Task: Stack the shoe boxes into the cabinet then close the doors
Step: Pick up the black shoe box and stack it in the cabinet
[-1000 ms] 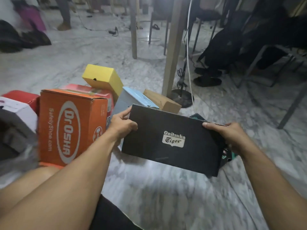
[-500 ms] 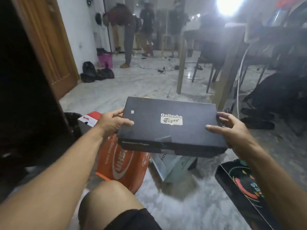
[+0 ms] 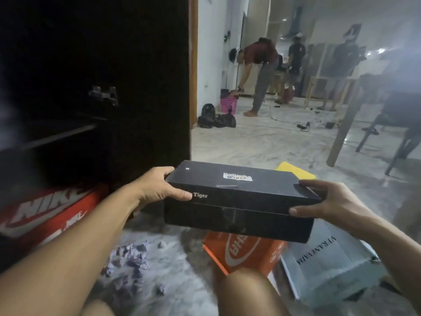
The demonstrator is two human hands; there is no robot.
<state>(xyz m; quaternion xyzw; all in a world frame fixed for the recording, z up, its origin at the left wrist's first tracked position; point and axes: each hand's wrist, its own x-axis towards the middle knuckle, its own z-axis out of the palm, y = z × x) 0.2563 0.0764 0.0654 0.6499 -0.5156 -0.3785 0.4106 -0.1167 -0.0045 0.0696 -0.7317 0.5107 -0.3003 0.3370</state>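
While both hands grip it, black shoe box (image 3: 239,199) aloft — open cabinet (image 3: 95,87) left.

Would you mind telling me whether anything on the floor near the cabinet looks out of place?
Yes: crumpled paper scraps lie scattered on the marble floor, below the left hand, like spilled box stuffing rather than anything stacked.

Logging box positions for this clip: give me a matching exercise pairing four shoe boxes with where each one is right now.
Things:
1. black Onitsuka Tiger box
2. red Nike box
3. orange box
4. yellow box

Places:
A. on the floor directly below the held box
B. at the far left, at the foot of the dark cabinet
C. in the air between left hand and right hand
D. peeking out behind the held box

Pairs: 1-C, 2-B, 3-A, 4-D
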